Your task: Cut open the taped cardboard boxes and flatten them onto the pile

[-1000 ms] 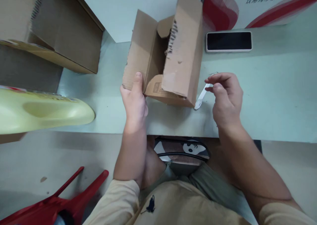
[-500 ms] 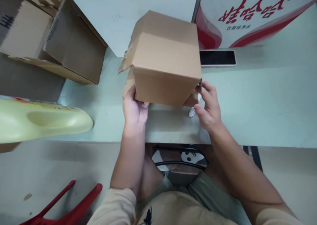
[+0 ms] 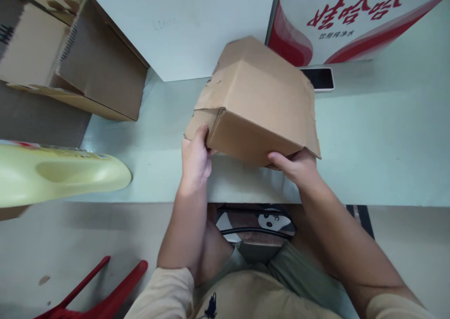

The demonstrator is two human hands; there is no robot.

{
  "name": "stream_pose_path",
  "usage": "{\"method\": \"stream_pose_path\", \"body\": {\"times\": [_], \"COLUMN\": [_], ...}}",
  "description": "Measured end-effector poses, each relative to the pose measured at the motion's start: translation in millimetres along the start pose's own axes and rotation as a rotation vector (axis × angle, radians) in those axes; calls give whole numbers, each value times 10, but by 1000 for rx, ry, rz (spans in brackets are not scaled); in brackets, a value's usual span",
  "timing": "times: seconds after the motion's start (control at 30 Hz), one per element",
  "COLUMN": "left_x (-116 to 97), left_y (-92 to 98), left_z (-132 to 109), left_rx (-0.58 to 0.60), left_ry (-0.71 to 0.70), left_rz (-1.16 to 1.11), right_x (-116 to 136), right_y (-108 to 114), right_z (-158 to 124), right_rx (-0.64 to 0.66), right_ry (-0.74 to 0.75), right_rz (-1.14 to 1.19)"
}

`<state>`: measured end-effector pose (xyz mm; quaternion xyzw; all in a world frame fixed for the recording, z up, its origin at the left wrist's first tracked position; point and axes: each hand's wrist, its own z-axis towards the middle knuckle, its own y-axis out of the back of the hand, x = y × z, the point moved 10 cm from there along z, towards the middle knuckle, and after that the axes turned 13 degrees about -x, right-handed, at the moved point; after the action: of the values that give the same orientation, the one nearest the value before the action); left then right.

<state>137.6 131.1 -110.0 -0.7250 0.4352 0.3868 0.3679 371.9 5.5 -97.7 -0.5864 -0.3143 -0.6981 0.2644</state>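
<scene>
A brown cardboard box (image 3: 267, 103) is held tilted above the pale green table, between both hands. My left hand (image 3: 197, 157) grips a flap at its left end, thumb on top and fingers underneath. At the lower right edge my right hand (image 3: 298, 166) has its thumb against the near side; its other fingers are hidden under a flap. Torn edges show along the left end of the box. Behind its right side a phone (image 3: 322, 79) with a dark screen lies partly covered.
A white carton (image 3: 183, 28) and a red-and-white printed carton (image 3: 337, 28) stand at the back of the table (image 3: 379, 141). Open cardboard boxes (image 3: 101, 66) are at the left, near a pale yellow bottle (image 3: 63, 174). A red stool (image 3: 116, 286) is on the floor.
The box has turned and shifted right, now covering more of the phone. My right hand has closed on its near right edge. The small white item beneath is no longer visible.
</scene>
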Motion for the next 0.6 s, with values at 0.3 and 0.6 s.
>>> {"method": "stream_pose_path", "body": {"times": [0.3,0.6], "left_x": [-440,-340], "left_y": [238,-134], "left_z": [65,-143], "left_rx": [-184,333], "left_ry": [-599,-589], "left_rz": [476,297], "right_x": [27,35], "right_y": [40,-28], "right_z": [53,38], "right_rx": [-126,-70], "right_ry": [38,73], "right_rz": [-29,-97]}}
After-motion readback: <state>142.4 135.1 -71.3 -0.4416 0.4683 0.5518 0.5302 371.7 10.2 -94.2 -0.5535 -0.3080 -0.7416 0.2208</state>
